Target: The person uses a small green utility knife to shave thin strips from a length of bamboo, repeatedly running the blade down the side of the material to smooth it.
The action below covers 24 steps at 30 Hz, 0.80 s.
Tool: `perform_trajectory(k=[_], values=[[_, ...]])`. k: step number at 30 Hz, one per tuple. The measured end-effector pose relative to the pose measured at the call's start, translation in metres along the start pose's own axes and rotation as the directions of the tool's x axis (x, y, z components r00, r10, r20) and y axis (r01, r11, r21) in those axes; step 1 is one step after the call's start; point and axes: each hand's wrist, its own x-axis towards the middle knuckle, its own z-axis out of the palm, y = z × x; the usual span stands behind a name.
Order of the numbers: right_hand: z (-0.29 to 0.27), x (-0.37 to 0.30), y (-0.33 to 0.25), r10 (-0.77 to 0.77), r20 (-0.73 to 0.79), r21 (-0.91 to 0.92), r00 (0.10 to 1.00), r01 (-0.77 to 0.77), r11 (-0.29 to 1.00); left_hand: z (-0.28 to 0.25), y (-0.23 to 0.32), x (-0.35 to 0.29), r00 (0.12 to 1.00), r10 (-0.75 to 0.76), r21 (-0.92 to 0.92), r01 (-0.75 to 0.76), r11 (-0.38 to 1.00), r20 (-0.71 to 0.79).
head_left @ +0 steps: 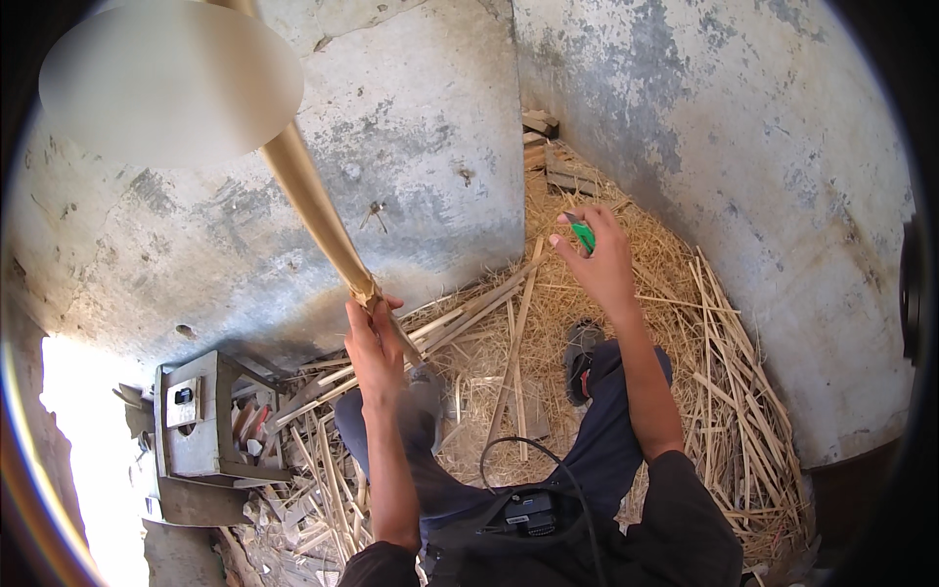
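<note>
A long, pale tan pole [311, 201], which looks like bamboo, slants from the upper left down to my left hand [375, 342]. My left fingers are wrapped around it near a rough, split-looking joint, and a thinner part runs on below toward my left foot. A grey blurred oval covers some of the pole's upper part. Apart from the pole, to the right, my right hand [606, 259] is raised with a small green-handled knife [584, 235] between thumb and fingers. Its short dark blade points up and left.
Pale shavings [650, 269] cover the floor around my feet. Long split strips [729, 372] lie heaped at right, with more strips [469, 318] along the left wall. A grey box-like wooden stand [191, 450] is at lower left. Weathered walls [430, 127] meet in a corner ahead, near stacked wood pieces [572, 178].
</note>
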Motion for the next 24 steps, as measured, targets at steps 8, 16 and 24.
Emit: perform_trajectory(k=[8, 16, 24], values=[[0.010, -0.009, -0.030, 0.071, 0.247, 0.394, 0.966, -0.167, 0.904, -0.015, 0.012, 0.025, 0.985, 0.174, 0.019, -0.174, 0.985, -0.009], [0.008, -0.030, -0.057, -0.159, 0.152, 0.564, 0.975, 0.047, 0.824, -0.047, 0.083, 0.007, 0.990, 0.067, 0.055, -0.074, 0.996, 0.125], [0.007, -0.045, -0.092, -0.523, 0.061, 0.384, 0.850, 0.464, 0.798, -0.057, 0.100, -0.045, 0.947, -0.107, -0.073, 0.135, 0.988, 0.302]])
